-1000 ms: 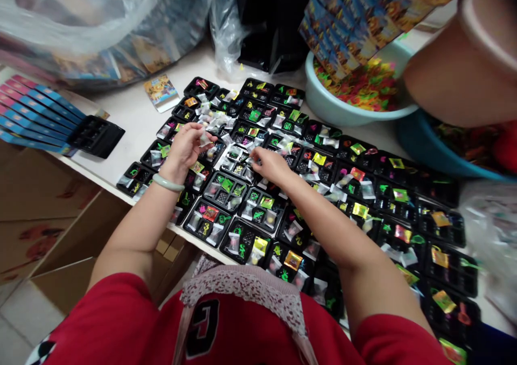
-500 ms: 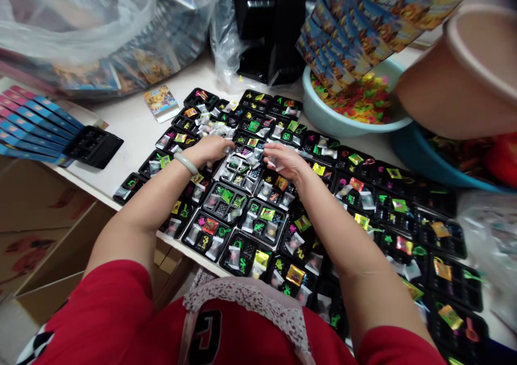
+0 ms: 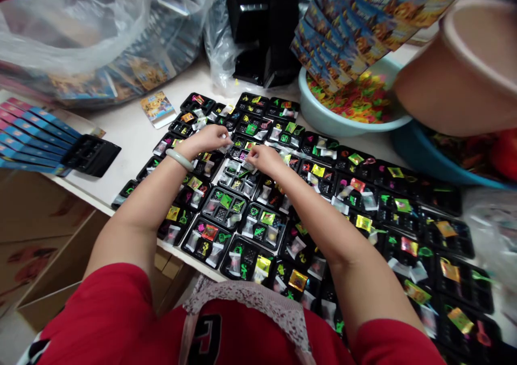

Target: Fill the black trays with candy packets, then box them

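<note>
Rows of black compartment trays (image 3: 223,208) cover the table, holding small wrapped candies, bright foil packets and little plastic toys. Over the far middle trays, my left hand (image 3: 209,138) has its fingers pinched together, with a whitish wrapped candy (image 3: 226,139) at the tips. My right hand (image 3: 264,159) is just to the right and slightly nearer, its fingers closed over a tray with a pinkish packet. A pale wrapper shows below its fingertips, but whether they grip it is hard to tell. A green bangle sits on my left wrist.
Behind the trays stand stacked black trays (image 3: 246,9) in clear plastic. At right are a light blue basin (image 3: 351,128) of colourful toys, printed cards (image 3: 347,31) and a tilted beige tub (image 3: 456,74). A plastic bag (image 3: 100,47) and folded blue cards (image 3: 32,139) lie left.
My right hand has moved left toward my left hand, its fingers curling closed. My left hand has lifted slightly away and its fingertips now show a wrapped candy.
</note>
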The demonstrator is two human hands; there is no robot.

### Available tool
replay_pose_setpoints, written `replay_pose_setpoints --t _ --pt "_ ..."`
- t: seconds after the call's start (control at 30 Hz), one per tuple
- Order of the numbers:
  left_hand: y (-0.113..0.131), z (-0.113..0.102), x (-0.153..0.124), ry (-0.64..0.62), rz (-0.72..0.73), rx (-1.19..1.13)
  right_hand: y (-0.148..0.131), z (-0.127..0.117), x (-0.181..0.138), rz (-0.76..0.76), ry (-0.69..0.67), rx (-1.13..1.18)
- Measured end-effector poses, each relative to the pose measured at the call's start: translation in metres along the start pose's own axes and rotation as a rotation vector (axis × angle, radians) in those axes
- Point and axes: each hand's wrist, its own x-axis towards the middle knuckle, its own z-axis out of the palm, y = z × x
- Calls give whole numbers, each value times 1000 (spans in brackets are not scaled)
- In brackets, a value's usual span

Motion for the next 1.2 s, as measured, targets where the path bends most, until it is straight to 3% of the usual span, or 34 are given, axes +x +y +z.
replay_pose_setpoints --t 0.17,0.3,0.4,0.5,0.7,0.83,0.97,1.1,1.2 --pt "17 15 8 -12 -89 56 6 2 -12 -32 2 -107" --pt "25 18 -4 38 -3 100 6 7 -17 -68 -23 -162" --pt "27 15 -20 -124 104 130 6 9 -15 -60 -48 -138" --pt "31 17 -34 -234 121 208 5 9 -13 -40 -50 -71" --pt "39 26 -40 -209 128 264 5 9 -13 -58 -35 -13" --pt "33 15 -38 -191 149 135 9 6 -12 -76 -43 88" --pt "28 -2 -19 -67 73 -32 18 -4 -4 35 20 410" --pt "35 -5 21 135 -135 50 29 -19 7 207 160 685" --pt "45 2 52 140 -260 164 40 -26 14 258 240 777"
